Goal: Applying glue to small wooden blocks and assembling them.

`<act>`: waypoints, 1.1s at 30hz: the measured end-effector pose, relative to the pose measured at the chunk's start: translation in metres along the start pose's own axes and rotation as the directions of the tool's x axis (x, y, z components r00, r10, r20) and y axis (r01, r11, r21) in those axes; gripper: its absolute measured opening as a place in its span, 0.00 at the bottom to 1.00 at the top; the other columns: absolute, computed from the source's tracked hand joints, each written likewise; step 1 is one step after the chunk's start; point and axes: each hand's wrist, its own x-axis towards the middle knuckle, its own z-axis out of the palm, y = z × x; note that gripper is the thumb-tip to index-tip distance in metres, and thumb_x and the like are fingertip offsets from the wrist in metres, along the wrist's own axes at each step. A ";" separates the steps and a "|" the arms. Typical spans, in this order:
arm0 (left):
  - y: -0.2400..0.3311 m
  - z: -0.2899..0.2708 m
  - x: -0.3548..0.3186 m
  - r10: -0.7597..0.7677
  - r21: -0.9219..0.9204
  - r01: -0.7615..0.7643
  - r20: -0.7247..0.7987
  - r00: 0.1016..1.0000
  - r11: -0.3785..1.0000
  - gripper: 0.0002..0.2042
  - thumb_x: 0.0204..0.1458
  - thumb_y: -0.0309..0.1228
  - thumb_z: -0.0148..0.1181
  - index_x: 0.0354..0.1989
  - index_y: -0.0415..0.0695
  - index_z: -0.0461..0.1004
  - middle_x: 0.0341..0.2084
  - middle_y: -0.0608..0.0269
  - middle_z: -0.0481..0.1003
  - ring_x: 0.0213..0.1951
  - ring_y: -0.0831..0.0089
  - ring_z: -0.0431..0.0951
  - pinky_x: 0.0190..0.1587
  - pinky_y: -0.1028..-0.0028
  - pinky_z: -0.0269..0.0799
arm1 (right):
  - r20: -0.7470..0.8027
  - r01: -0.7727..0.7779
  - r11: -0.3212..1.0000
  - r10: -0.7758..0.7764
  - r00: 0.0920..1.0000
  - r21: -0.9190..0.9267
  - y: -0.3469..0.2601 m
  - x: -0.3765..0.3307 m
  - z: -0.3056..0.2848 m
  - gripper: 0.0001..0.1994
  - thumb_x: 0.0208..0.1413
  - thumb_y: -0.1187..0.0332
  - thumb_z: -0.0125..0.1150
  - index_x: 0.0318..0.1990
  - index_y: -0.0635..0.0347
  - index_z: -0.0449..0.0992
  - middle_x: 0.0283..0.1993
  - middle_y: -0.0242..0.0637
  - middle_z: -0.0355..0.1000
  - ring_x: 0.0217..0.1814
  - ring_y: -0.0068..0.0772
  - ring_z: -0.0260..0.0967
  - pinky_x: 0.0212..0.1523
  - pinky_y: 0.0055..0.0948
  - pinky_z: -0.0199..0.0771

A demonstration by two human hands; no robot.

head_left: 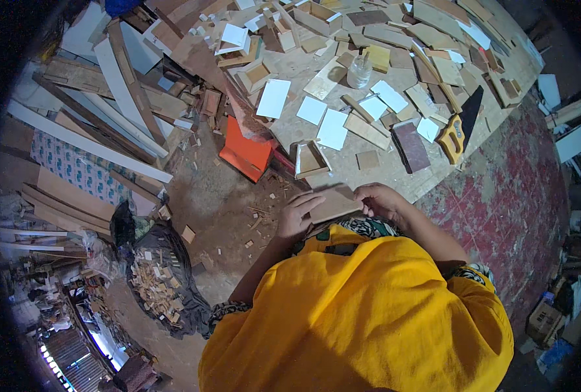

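Close to my body, just off the near edge of the table, I hold a flat brown wooden board (335, 202). My left hand (297, 214) grips its left side, with fingers lying over the top face. At the opposite end, my right hand (381, 200) pinches the board's corner between thumb and fingers. Beyond the board, a small open wooden box frame (311, 159) stands at the table's edge. Beside it lies a small square wood piece (367, 160). Farther right are a dark reddish block (411, 146) and a handsaw (455, 138) with a yellow handle.
The worktable (395, 186) carries many wood offcuts, white sheets (333, 129) and a clear jar (359, 70). An orange panel (246, 150) leans at its left edge. Long planks (101, 140) are piled at left, near a dark sack of wood scraps (156, 287).
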 end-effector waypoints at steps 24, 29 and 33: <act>-0.053 0.005 0.036 -0.632 -0.141 0.621 -0.292 0.718 0.771 0.16 0.43 0.24 0.56 0.43 0.40 0.71 0.21 0.65 0.68 0.24 0.76 0.68 0.29 0.75 0.64 | -0.148 0.433 0.784 -0.541 0.828 -0.446 0.003 0.080 0.014 0.05 0.48 0.72 0.59 0.31 0.61 0.69 0.23 0.28 0.68 0.20 0.17 0.64 0.20 0.16 0.63; -0.048 0.003 0.043 -0.629 -0.020 0.653 -0.291 0.720 0.757 0.16 0.41 0.29 0.58 0.41 0.41 0.72 0.22 0.61 0.68 0.26 0.69 0.69 0.30 0.72 0.64 | -0.215 0.474 0.792 -0.576 0.789 -0.384 0.002 0.092 0.008 0.05 0.47 0.73 0.59 0.31 0.62 0.69 0.21 0.29 0.67 0.18 0.17 0.62 0.17 0.17 0.61; -0.058 0.011 0.035 -0.610 -0.042 0.639 -0.350 0.711 0.768 0.15 0.41 0.29 0.59 0.40 0.42 0.72 0.21 0.61 0.68 0.25 0.69 0.69 0.29 0.73 0.64 | -0.203 0.462 0.783 -0.575 0.792 -0.417 0.001 0.098 0.004 0.05 0.47 0.74 0.59 0.30 0.63 0.70 0.20 0.29 0.67 0.18 0.17 0.63 0.17 0.17 0.61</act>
